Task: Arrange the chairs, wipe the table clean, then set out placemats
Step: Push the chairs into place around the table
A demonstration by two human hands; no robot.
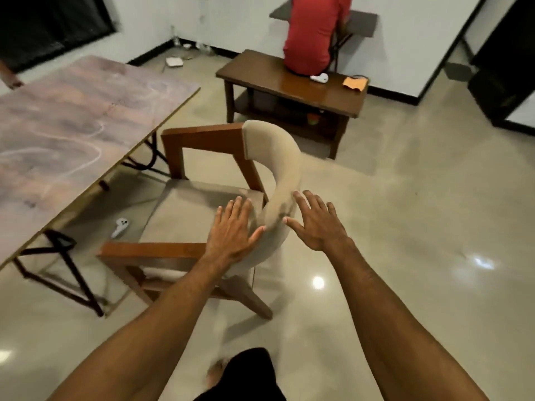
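A wooden armchair (185,215) with a beige seat and a curved beige backrest stands on the floor beside the long marbled table (66,123), facing it. My left hand (231,230) is flat and open on the inner side of the backrest, fingers spread. On the outer side of the backrest my right hand (315,221) hovers open, fingers apart, thumb near the padding. Neither hand grips anything. The table top shows faint white smears.
A white controller (120,227) lies on the floor under the table edge. A dark wooden bench (333,96) stands behind the chair, with a person in a red shirt (312,33) seated on it, plus a white controller and an orange cloth (354,83). Open glossy floor lies to the right.
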